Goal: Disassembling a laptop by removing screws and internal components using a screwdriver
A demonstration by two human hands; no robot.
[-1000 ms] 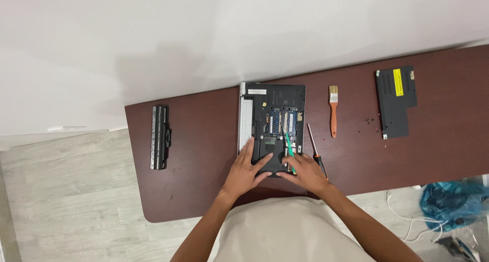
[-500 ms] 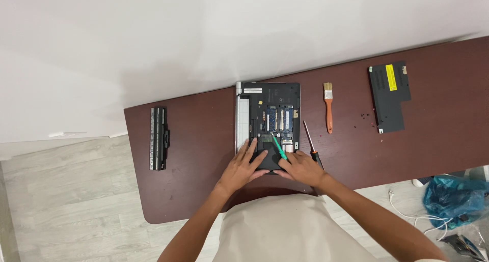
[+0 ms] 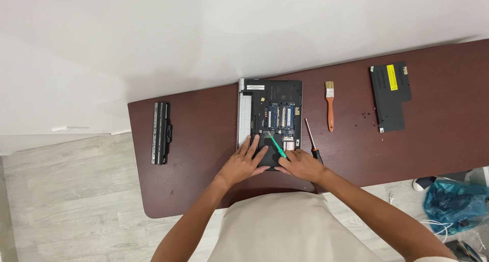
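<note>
Your dark red-brown bench [image 3: 204, 155] carries an opened laptop [image 3: 270, 120], underside up, at its middle. You are in the prying step: your left hand [image 3: 243, 162] lies flat, fingers spread, on its near edge, while your right hand [image 3: 301, 165] grips a green pry tool [image 3: 275, 146] angled into the bay. The next move calls for gentle, steady leverage.
</note>
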